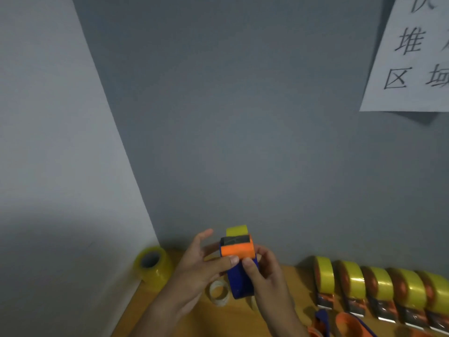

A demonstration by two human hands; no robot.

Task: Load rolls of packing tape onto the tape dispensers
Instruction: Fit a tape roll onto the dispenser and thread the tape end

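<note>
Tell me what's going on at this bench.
A person is loading tape dispensers. Both hands hold a blue and orange dispenser above the bench: the left hand steadies its side, thumb on the orange part, and the right hand grips the body. A yellow roll shows at its far end. A row of loaded dispensers lies to the right, a spare roll to the left, and an empty core below the hands.

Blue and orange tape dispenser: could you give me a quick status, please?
Left hand and right hand both grip blue and orange tape dispenser. Yellow tape roll seated on it. Nothing obstructing.
</note>
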